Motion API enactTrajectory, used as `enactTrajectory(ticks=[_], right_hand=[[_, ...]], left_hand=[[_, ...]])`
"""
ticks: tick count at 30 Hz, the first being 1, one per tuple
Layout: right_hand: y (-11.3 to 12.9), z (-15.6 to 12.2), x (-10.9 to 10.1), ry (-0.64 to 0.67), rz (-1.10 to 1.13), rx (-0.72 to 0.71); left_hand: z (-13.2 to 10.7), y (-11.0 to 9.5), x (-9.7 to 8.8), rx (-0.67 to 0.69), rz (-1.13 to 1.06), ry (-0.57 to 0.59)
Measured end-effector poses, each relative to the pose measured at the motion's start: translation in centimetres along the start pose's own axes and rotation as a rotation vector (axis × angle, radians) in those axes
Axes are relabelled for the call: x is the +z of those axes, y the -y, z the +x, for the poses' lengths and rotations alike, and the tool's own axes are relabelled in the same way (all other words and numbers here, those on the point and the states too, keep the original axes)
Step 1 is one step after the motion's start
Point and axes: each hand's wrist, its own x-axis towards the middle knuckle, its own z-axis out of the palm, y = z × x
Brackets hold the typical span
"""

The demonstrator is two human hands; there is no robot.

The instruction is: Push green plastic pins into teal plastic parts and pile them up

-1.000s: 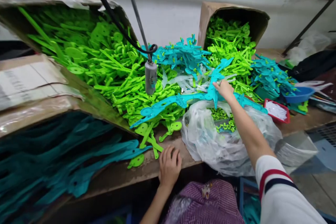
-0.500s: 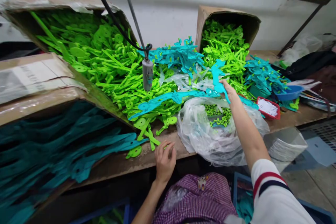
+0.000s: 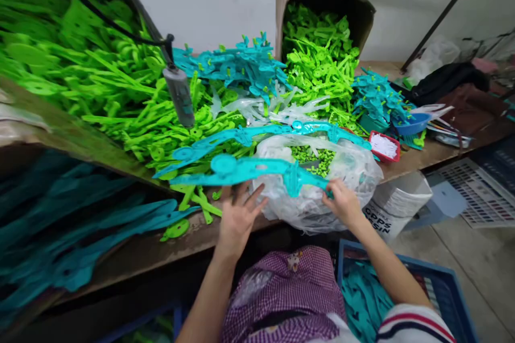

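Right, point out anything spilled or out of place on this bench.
Green parts spill from the left carton onto the bench; one round-ended green piece lies near its front edge, left of the left hand, looking strayed. No damage shows clearly.

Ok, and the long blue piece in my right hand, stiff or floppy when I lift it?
The long blue piece is probably fairly stiff: its left end juts past the left hand without obvious sag. Its slim outline suggests it's light for its length. The smooth-looking surface could be slightly slippery.
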Motion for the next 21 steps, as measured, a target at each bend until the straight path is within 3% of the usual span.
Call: enactTrajectory(ticks=[4,7,10,14,18,21], right_hand=[[0.2,-4.2,2.1,0.22,-0.134,-0.136],[0.0,-3.7,2.5,0.346,-0.062,-0.231],[-0.7,-1.3,2.5,0.326,0.144,-0.185],[-1.8,3.6,4.6,0.161,0.258,0.083],[-1.7,7.4,8.2,0.262,0.085,0.21],[-0.9,8.9,9.4,0.34,0.039,0.214]], left_hand=[[-3.3,0.4,-4.9,-0.209,-0.21,-0.225],[-4.6,2.5,-8.2,-0.387,-0.239,-0.523],[-5.5,4.7,-10.3,-0.39,-0.189,-0.699],[-6.4,6.0,-10.9,-0.303,-0.109,-0.661],[-6.5,5.8,-11.1,-0.304,-0.092,-0.657],[-6.4,5.9,-11.5,-0.33,-0.098,-0.661]])
